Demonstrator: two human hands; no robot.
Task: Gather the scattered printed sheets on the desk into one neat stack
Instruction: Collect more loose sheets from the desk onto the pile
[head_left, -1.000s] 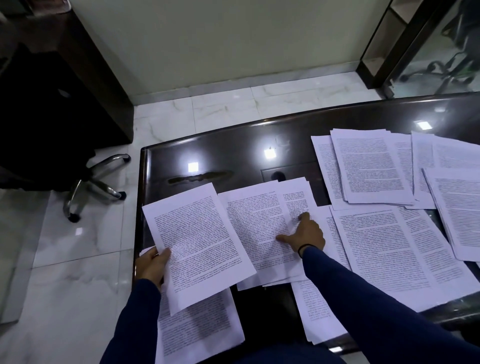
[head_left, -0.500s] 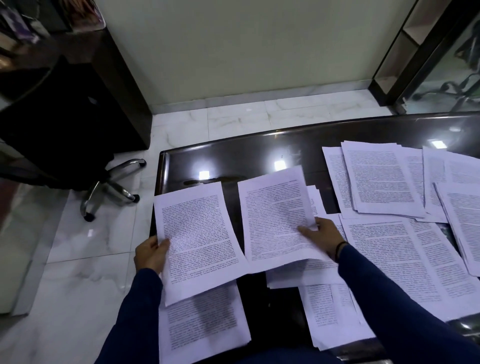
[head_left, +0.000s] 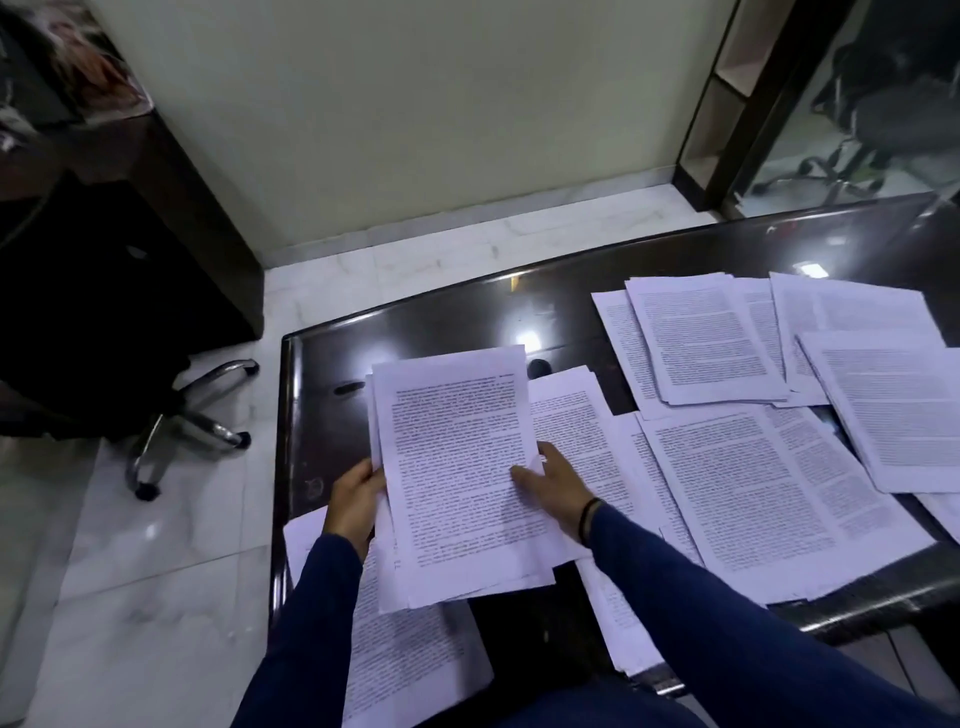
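Note:
A small stack of printed sheets (head_left: 457, 467) is lifted above the left part of the dark glossy desk (head_left: 415, 322). My left hand (head_left: 356, 499) grips the stack's left edge. My right hand (head_left: 556, 483) holds its right edge, thumb on top. Another sheet (head_left: 405, 660) lies below the stack at the desk's near left corner. More sheets (head_left: 571, 431) lie just right of the stack. Several overlapping sheets (head_left: 753, 493) cover the right half of the desk, with a far pile (head_left: 701, 343) and one at the right edge (head_left: 893, 410).
A black office chair with a chrome base (head_left: 192, 415) stands on the white marble floor left of the desk. A dark cabinet (head_left: 171, 197) is behind it. A glass partition (head_left: 857, 104) rises at the far right.
My right hand has carried its sheet leftward and laid it on top of the sheet in my left hand, so both hands now hold one stack. The view has shifted left.

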